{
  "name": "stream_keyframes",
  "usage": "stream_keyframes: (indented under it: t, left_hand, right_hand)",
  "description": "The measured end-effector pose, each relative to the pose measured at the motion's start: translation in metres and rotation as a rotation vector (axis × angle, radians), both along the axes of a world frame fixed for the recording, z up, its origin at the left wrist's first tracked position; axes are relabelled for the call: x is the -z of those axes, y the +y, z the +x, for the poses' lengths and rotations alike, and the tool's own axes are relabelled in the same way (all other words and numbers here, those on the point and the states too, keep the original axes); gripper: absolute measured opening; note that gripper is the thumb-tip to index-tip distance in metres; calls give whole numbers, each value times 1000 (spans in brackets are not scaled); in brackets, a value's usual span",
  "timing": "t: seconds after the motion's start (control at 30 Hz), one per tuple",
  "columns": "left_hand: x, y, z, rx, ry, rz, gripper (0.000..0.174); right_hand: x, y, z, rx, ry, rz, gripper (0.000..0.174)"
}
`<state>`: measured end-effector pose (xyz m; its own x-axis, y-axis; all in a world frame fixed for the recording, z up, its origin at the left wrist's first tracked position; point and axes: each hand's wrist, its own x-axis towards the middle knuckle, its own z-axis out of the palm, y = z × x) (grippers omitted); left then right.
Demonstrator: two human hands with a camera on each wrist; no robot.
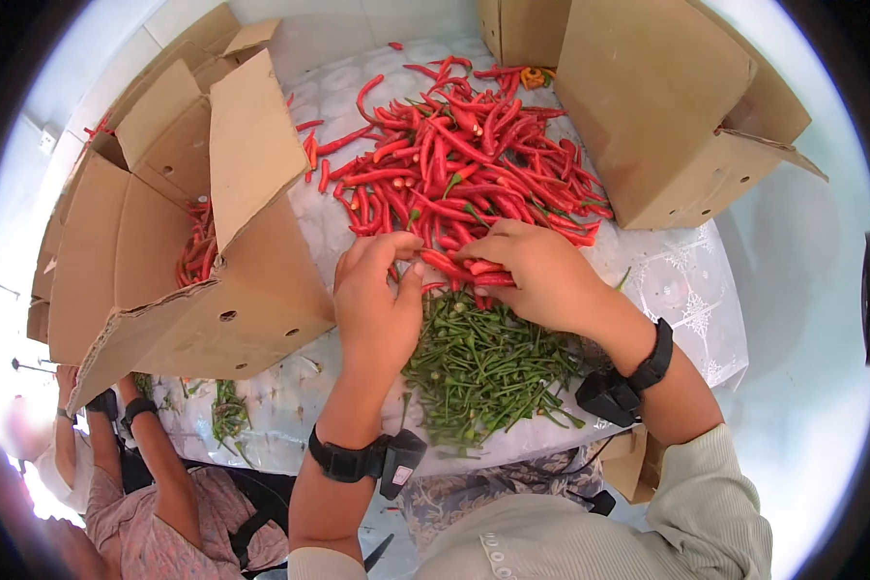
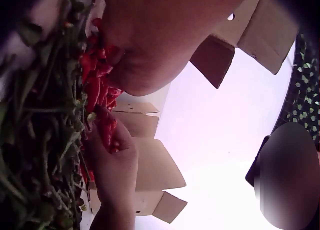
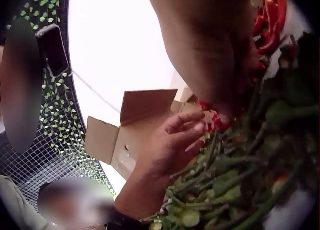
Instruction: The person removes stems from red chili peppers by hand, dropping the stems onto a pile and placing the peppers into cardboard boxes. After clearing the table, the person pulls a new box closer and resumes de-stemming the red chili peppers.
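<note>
My right hand (image 1: 546, 275) grips several red chili peppers (image 1: 488, 278), their ends pointing left; the left wrist view shows this hand (image 2: 117, 160) with chilies in its curled fingers. Facing it, my left hand (image 1: 377, 300) has thumb and forefinger apart, fingertips right at the ends of those chilies. In the right wrist view the left hand (image 3: 170, 140) shows loosely bent fingers with nothing gripped. Beyond both hands lies a large heap of red chilies (image 1: 464, 164). Below them spreads a pile of green chili stems (image 1: 478, 372).
An open cardboard box (image 1: 261, 290) with red chilies inside stands at left, another box (image 1: 657, 106) at back right. A patterned plastic cover (image 1: 691, 290) lies over the table. Another person's arms (image 1: 169, 464) reach in at lower left, near more green stems (image 1: 229, 416).
</note>
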<state>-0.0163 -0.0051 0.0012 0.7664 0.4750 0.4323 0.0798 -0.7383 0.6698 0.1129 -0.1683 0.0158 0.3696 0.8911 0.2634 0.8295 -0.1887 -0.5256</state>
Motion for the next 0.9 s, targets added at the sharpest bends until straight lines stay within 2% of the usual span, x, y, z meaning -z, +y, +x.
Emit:
stream_keyframes:
  t: [0.1, 0.2, 0.3, 0.4, 0.5, 0.6, 0.7, 0.8, 0.9]
  left_hand:
    - [-3, -3, -2, -19, 75, 112, 27]
    - [-1, -4, -2, -2, 120, 149, 24]
    - [-2, -3, -2, 37, 161, 178, 21]
    - [-2, -3, -2, 93, 139, 220, 24]
    - [-6, -4, 0, 166, 130, 297, 27]
    - [-7, -8, -3, 134, 177, 298, 28]
    - [-7, -7, -4, 72, 182, 304, 25]
    - [-6, -6, -4, 55, 195, 301, 24]
    - [-4, -7, -3, 45, 193, 306, 23]
  right_hand:
    - [-1, -12, 6, -68, 215, 28, 39]
    - [-12, -21, 7, -1, 204, 72, 36]
    - [-17, -19, 3, 99, 331, 246, 30]
    - [-8, -12, 13, 43, 156, 473, 21]
    - [-9, -12, 2, 197, 441, 431, 27]
    - [-14, -10, -4, 207, 243, 426, 28]
    - [-10, -8, -7, 163, 157, 434, 28]
    - [-7, -8, -4, 67, 53, 278, 31]
    - [1, -2, -4, -5, -15, 301, 33]
